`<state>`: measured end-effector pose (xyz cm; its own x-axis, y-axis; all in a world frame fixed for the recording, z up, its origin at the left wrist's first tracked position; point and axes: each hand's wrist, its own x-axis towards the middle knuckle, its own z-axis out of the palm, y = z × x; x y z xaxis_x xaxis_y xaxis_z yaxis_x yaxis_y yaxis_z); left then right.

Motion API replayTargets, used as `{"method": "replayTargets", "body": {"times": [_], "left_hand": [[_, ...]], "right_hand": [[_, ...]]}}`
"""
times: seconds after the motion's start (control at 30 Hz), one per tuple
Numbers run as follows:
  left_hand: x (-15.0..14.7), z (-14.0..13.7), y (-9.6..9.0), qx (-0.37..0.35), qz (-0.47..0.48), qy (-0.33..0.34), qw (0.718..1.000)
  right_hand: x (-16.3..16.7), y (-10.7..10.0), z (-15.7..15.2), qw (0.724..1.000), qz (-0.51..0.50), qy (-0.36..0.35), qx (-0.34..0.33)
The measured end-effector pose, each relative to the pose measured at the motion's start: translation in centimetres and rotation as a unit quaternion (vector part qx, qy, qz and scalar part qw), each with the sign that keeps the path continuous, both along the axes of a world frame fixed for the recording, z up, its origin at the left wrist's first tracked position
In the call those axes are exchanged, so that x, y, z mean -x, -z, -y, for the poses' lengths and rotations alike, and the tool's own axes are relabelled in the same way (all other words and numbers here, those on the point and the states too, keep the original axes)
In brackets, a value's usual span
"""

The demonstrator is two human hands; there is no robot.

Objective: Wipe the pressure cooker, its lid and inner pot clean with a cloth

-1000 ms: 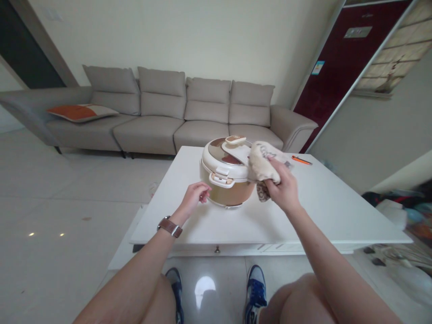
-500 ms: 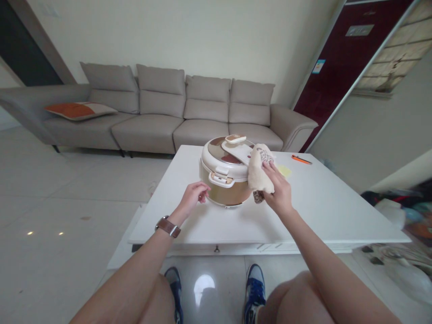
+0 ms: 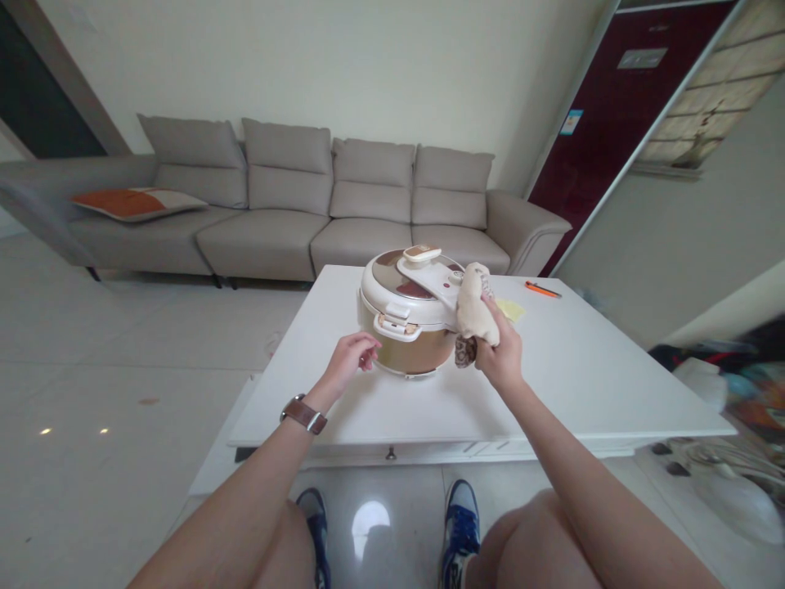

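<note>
A white and gold electric pressure cooker [image 3: 405, 348] stands upright on the white table, its lid on and a light handle at its front. My right hand [image 3: 504, 348] is closed on a bunched cream cloth [image 3: 475, 307] with a brown pattern, held against or just beside the cooker's right side; I cannot tell whether it touches. Close to the front left of the cooker is my left hand [image 3: 352, 357], with nothing seen in it and its fingers loosely curled, slightly apart. A brown-strapped watch [image 3: 305, 413] is on the left wrist.
On the white table [image 3: 582, 376], a yellow paper or cloth [image 3: 509, 309] lies behind my right hand, and an orange utility knife [image 3: 543, 289] lies farther right. A grey sofa [image 3: 361, 237] stands beyond the table. Cables and a bag-like bundle [image 3: 736, 499] are on the floor at right.
The right hand has turned and wrapped its fingers more around the cloth, which sits slightly apart from where it covered the lid's right edge. The left hand has barely moved.
</note>
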<state>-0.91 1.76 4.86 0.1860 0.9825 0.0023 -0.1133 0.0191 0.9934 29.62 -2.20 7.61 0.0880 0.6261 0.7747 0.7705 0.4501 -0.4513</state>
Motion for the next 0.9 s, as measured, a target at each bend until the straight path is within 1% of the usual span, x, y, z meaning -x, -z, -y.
{"method": "replayTargets", "body": {"times": [0.07,0.1,0.13,0.2,0.27,0.33,0.4,0.43,0.5,0.57,0.63,0.7,0.73,0.8,0.9], "left_hand": [[-0.1,0.0,0.0,0.002,-0.002,-0.001,1.0],[-0.1,0.0,0.0,0.002,-0.003,-0.001,1.0],[-0.1,0.1,-0.1,0.002,-0.004,-0.001,1.0],[-0.1,0.2,-0.2,0.001,-0.006,-0.001,1.0],[-0.1,0.2,-0.3,0.001,-0.008,-0.001,1.0],[-0.1,0.2,-0.3,0.002,-0.01,0.001,1.0],[-0.1,0.0,-0.2,0.004,-0.015,0.004,1.0],[0.0,0.0,-0.2,0.004,-0.018,0.004,1.0],[0.1,-0.2,0.0,0.002,-0.023,0.003,1.0],[0.2,-0.3,0.3,0.001,-0.025,0.003,1.0],[0.3,-0.4,0.4,0.004,-0.027,0.006,1.0],[0.4,-0.4,0.6,0.004,-0.03,0.008,0.999],[0.4,-0.4,0.6,0.003,-0.032,0.009,0.999],[0.4,-0.3,0.6,0.002,-0.034,0.013,0.999],[0.3,-0.3,0.6,0.008,-0.039,0.018,0.999]], "right_hand": [[-0.1,0.0,0.2,0.998,0.062,-0.029,-0.01],[-0.3,0.0,0.1,0.997,0.064,-0.031,-0.008],[-0.4,0.1,0.0,0.999,0.043,-0.022,-0.002],[-0.4,0.3,-0.4,0.999,-0.038,0.021,0.019],[-0.3,-0.1,-0.9,0.991,-0.11,0.065,0.033],[0.0,-1.1,-1.4,0.986,-0.137,0.093,0.025],[0.4,-2.8,-2.1,0.987,-0.123,0.106,0.006],[0.6,-3.9,-2.4,0.989,-0.102,0.107,0.0],[1.3,-6.0,-3.1,0.996,-0.022,0.09,0.0],[2.1,-8.0,-3.9,0.993,0.092,0.057,0.038],[3.0,-9.7,-4.6,0.978,0.177,0.037,0.1],[3.8,-10.9,-5.1,0.962,0.224,0.043,0.151],[4.2,-11.4,-5.2,0.954,0.245,0.045,0.166],[4.7,-12.3,-5.1,0.938,0.298,0.037,0.174],[4.9,-13.1,-4.4,0.912,0.378,-0.001,0.16]]}}
